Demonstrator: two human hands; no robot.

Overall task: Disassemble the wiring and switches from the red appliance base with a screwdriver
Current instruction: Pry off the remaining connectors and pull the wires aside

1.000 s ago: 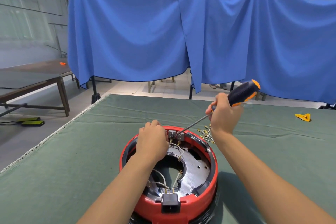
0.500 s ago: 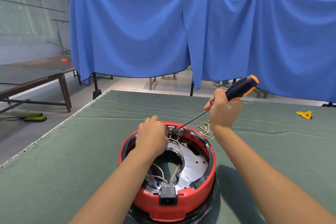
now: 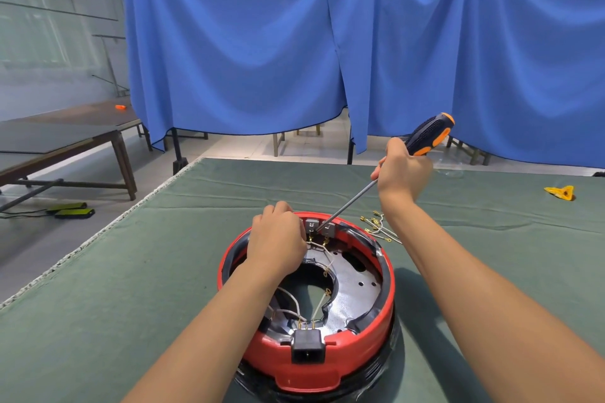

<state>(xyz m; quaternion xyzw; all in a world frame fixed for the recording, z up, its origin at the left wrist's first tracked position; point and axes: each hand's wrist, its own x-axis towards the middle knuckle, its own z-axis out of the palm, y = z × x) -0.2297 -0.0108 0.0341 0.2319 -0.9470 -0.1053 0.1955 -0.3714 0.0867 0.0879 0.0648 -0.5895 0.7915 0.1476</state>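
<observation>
The red appliance base (image 3: pixel 327 360) lies upside down on the green cloth, its black metal plate and white wires (image 3: pixel 319 271) exposed. Two grey switches (image 3: pixel 319 226) sit at its far rim. My right hand (image 3: pixel 404 170) grips a black-and-orange screwdriver (image 3: pixel 429 134), whose tip touches the switches. My left hand (image 3: pixel 276 239) is curled over the far left rim beside the switches, fingers at the wires; whether it pinches one is hidden. A black power socket (image 3: pixel 307 345) sits in the near rim.
Loose wires with brass terminals (image 3: pixel 376 226) lie on the cloth right of the base. A yellow piece (image 3: pixel 561 192) lies at far right. The table's left edge (image 3: pixel 98 232) runs diagonally. Blue curtains hang behind; a dark table (image 3: pixel 65 137) stands left.
The view has shifted slightly. My right hand and the screwdriver handle have risen a little, the tip staying at the switches. My left hand holds its place.
</observation>
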